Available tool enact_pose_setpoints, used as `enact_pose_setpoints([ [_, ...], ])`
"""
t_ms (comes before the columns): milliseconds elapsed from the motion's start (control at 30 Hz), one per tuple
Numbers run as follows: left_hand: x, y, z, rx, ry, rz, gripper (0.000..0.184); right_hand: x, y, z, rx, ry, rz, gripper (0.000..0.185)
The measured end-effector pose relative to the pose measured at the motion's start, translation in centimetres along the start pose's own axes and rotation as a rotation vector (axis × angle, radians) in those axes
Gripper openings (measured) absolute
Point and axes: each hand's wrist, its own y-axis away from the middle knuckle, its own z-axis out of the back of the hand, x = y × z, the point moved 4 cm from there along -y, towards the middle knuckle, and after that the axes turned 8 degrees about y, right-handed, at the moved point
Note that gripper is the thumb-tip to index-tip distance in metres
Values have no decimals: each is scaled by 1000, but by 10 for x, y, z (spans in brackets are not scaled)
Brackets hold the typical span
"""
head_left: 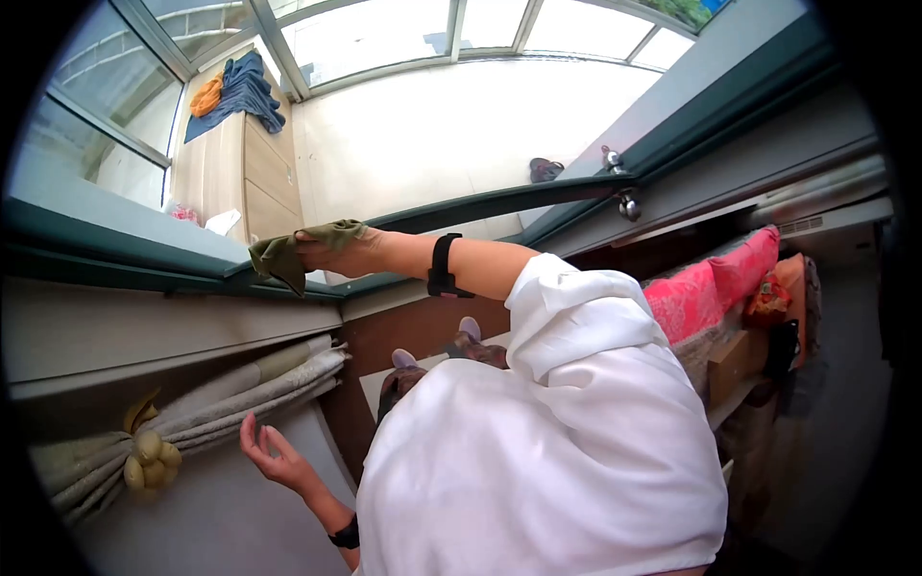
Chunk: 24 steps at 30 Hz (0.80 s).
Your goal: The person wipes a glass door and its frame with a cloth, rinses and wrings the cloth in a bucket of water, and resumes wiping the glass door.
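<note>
My right hand (344,254) is closed on an olive-green cloth (279,261), which drapes over and past the fingers. It holds the cloth against the dark green frame (206,257) of the glass door or window. The arm reaches out across the view from my white sleeve, with a black band on the forearm. Lower down, my left hand (277,461) hangs in the air with its fingers apart and nothing in it. Beside it is a gathered curtain (259,384), held by a yellowish knotted tieback (152,461).
Past the frame lies a bright balcony floor with a wooden cabinet (274,158), where blue and orange cloths lie. A dark shoe-like item (545,170) and a round metal door knob (628,205) are at the right. Behind me are pink bedding (687,302) and a cardboard box (735,360).
</note>
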Motion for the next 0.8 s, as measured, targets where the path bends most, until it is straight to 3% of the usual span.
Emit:
enact_pose_setpoints([
  [167,-30,-9,-54,180,22,-103,31,-37,138,22,204,-87,-4,38],
  [300,-50,-6,-92,280,40,-138,33,-70,245,47,301,-114,-154,40],
  [433,-65,-3,-119,332,15,-212,32,-104,349,95,403,-12,-421,37],
  [500,-70,-1,-130,347,5,-217,33,-119,402,115,492,79,-729,36],
  [533,-71,0,-137,350,16,-220,33,-120,417,111,497,90,-728,36],
  [600,-68,0,-149,416,35,-184,32,-138,443,122,169,73,-1498,40],
  [667,-75,-4,-165,441,47,-212,32,-136,411,100,-40,91,-1641,58],
  [733,-96,-9,-182,510,93,-305,33,-148,371,94,-314,117,-1811,60],
  [800,-112,-14,-189,510,65,-429,34,-168,334,105,-458,131,-1818,59],
])
